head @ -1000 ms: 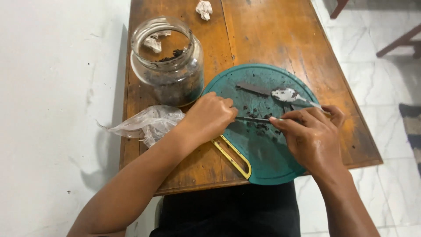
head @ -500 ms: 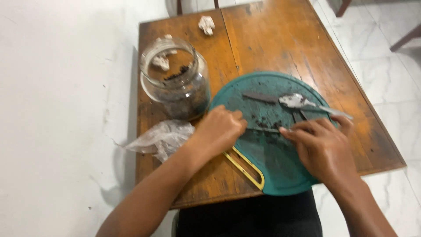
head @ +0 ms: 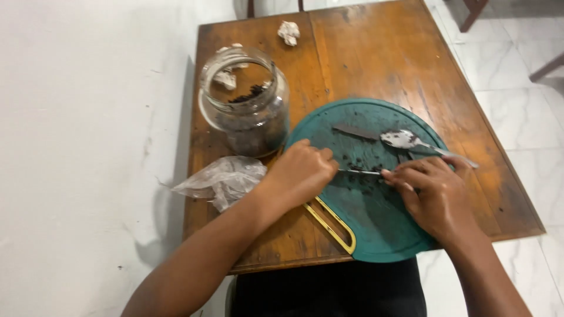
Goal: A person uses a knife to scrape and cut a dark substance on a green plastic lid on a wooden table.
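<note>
We pinch a thin dark pod (head: 359,172) at both ends, left hand (head: 299,173) and right hand (head: 435,191), over the green board (head: 376,235). We should keep it flat and tight, near the spoon (head: 405,140).

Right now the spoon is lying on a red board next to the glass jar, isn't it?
Not quite: the board is green, not red. The head view shows the spoon lying on that green board, with the glass jar standing beside it on the wooden table.
</note>
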